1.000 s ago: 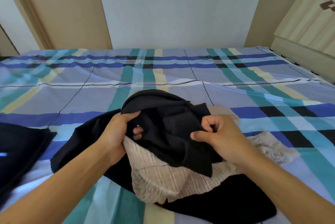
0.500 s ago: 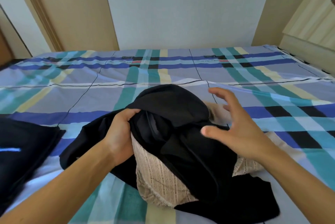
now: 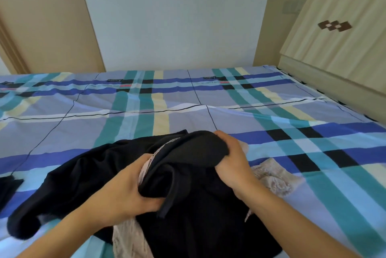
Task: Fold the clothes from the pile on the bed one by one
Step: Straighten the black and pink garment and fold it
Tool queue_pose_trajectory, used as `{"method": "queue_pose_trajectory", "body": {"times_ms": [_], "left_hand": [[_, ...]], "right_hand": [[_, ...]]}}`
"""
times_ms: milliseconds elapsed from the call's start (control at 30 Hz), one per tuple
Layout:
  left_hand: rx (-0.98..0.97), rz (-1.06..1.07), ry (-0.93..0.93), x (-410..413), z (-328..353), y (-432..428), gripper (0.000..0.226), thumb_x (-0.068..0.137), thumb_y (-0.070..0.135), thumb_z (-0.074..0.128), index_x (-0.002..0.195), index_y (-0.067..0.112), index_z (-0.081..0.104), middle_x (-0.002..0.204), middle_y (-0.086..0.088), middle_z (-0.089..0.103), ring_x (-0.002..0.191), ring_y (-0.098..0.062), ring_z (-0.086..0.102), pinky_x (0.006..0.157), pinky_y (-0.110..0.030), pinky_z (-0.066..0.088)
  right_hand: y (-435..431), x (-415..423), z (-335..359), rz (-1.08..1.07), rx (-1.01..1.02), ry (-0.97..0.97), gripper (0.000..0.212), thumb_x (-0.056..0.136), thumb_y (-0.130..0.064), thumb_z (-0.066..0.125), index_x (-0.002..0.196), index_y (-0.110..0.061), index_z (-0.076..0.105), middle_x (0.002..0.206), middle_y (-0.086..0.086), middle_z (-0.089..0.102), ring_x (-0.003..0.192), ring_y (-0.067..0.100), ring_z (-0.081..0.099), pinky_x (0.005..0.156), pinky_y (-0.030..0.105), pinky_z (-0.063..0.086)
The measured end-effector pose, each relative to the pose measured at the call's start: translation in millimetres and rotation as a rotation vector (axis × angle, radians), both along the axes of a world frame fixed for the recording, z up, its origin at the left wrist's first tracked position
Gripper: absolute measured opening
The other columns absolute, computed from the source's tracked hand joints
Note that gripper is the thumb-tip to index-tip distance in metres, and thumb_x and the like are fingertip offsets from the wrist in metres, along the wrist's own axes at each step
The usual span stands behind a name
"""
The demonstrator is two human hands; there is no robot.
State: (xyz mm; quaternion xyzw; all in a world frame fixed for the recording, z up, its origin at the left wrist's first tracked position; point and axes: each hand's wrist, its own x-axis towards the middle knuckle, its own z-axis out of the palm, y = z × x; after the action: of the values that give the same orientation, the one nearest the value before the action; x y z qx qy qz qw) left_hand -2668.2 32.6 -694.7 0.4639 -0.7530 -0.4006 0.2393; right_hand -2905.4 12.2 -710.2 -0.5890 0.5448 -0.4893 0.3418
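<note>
Gripping the black garment (image 3: 183,153) in the head view, my left hand (image 3: 127,188) has its fingers curled round a bunched fold on the near side. My right hand (image 3: 231,159) is clamped over the rounded top of the same bundle on the far side. The 2 hands are near each other, with the cloth between them. More black cloth spreads over the plaid bed (image 3: 208,115) toward me and to the left; I cannot tell whether it is the same piece. A beige lace garment (image 3: 271,180) lies under it, showing right of my right wrist and below my left wrist. Another dark cloth (image 3: 8,188) lies at the left edge. A pale headboard (image 3: 334,48) stands on the right.
</note>
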Motion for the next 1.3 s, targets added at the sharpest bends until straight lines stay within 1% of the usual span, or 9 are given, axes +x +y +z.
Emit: {"method": "queue_pose_trajectory", "body": {"times_ms": [100, 233, 400, 567, 733, 867, 967, 1100, 1300], "left_hand": [[0.002, 0.078, -0.168, -7.0, -22.8, 8.9, 0.064, 0.06, 0.05, 0.084, 0.116, 0.05, 0.052, 0.114, 0.039, 0.05, 0.113, 0.008, 0.049, 0.094, -0.021, 0.046], [0.013, 0.191, -0.089, -15.2, -39.8, 8.5, 0.027, 0.057, 0.036, 0.059, 0.082, 0.026, 0.065, 0.079, 0.01, 0.071, 0.074, -0.004, 0.066, 0.067, -0.029, 0.054], [0.181, 0.379, 0.365, -14.3, -14.0, 2.9, 0.045, 0.08, -0.019, 0.052, 0.088, 0.018, 0.076, 0.088, -0.01, 0.077, 0.084, -0.025, 0.074, 0.075, -0.035, 0.055], [0.579, 0.616, 0.714, -3.4, 12.5, 3.1, 0.031, 0.077, 0.007, 0.059, 0.104, 0.003, 0.074, 0.1, -0.021, 0.075, 0.087, -0.038, 0.072, 0.083, -0.044, 0.052], [0.55, 0.719, 0.808, 6.2, 27.8, 2.1, 0.037, 0.067, 0.021, 0.064, 0.098, 0.006, 0.077, 0.101, -0.014, 0.076, 0.087, -0.032, 0.072, 0.087, -0.04, 0.051], [0.538, 0.745, 0.941, 10.4, 31.0, 1.2, 0.048, 0.07, 0.027, 0.068, 0.113, 0.007, 0.073, 0.113, -0.014, 0.074, 0.108, -0.035, 0.068, 0.105, -0.045, 0.046], [0.561, 0.742, 0.978, 9.6, 27.8, 1.6, 0.038, 0.085, 0.036, 0.065, 0.108, 0.007, 0.076, 0.109, -0.014, 0.075, 0.099, -0.034, 0.071, 0.095, -0.043, 0.05], [0.669, 0.63, 1.061, -0.1, 29.9, 8.0, 0.05, 0.092, 0.047, 0.055, 0.093, 0.004, 0.08, 0.107, -0.02, 0.074, 0.09, -0.041, 0.072, 0.085, -0.047, 0.048], [0.52, 0.613, 0.972, 10.8, 42.2, -3.2, 0.035, 0.089, 0.028, 0.058, 0.112, 0.005, 0.073, 0.109, -0.018, 0.074, 0.087, -0.033, 0.074, 0.08, -0.043, 0.054]], "right_hand": [[0.1, 3.3, 3.4, -0.064, 0.151, -0.225, 0.013, 0.102, -0.012, 0.052, 0.101, -0.01, 0.065, 0.097, 0.011, 0.071, 0.082, 0.01, 0.062, 0.072, 0.019, 0.05], [1.2, 3.8, 7.9, -0.012, 0.184, -0.26, 0.016, 0.101, -0.004, 0.051, 0.108, -0.011, 0.064, 0.097, 0.006, 0.071, 0.084, 0.012, 0.065, 0.067, 0.016, 0.052], [-1.3, -10.2, 11.4, 0.02, 0.137, 0.006, 0.055, 0.09, -0.007, 0.069, 0.134, -0.032, 0.047, 0.117, -0.004, 0.063, 0.097, 0.004, 0.063, 0.07, 0.007, 0.048], [-7.1, -23.2, 6.0, -0.086, 0.114, 0.12, 0.091, 0.079, -0.026, 0.084, 0.148, -0.041, 0.026, 0.138, -0.005, 0.045, 0.127, 0.011, 0.048, 0.104, 0.036, 0.046], [-2.2, -19.7, 17.9, -0.24, -0.085, 0.11, 0.052, 0.084, -0.025, 0.077, 0.125, -0.031, 0.047, 0.104, -0.004, 0.053, 0.089, 0.008, 0.053, 0.073, 0.019, 0.042], [16.3, -7.7, 34.5, 0.126, -0.192, 0.016, 0.018, 0.082, -0.034, 0.075, 0.084, -0.022, 0.061, 0.068, -0.007, 0.056, 0.062, 0.008, 0.052, 0.065, 0.03, 0.044], [33.2, 2.8, 41.6, 0.557, -0.026, 0.083, 0.049, 0.073, -0.052, 0.075, 0.117, -0.031, 0.064, 0.108, -0.011, 0.071, 0.1, 0.005, 0.066, 0.091, 0.035, 0.051], [40.5, 14.9, 31.8, 0.597, 0.126, 0.509, 0.114, 0.063, -0.059, 0.086, 0.148, -0.059, 0.01, 0.146, -0.035, 0.035, 0.132, -0.011, 0.037, 0.107, 0.02, 0.037], [28.8, 5.3, 34.6, 0.378, 0.018, 0.562, 0.054, 0.078, -0.02, 0.08, 0.115, -0.044, 0.049, 0.104, -0.023, 0.059, 0.099, -0.008, 0.059, 0.085, 0.008, 0.045]]}}
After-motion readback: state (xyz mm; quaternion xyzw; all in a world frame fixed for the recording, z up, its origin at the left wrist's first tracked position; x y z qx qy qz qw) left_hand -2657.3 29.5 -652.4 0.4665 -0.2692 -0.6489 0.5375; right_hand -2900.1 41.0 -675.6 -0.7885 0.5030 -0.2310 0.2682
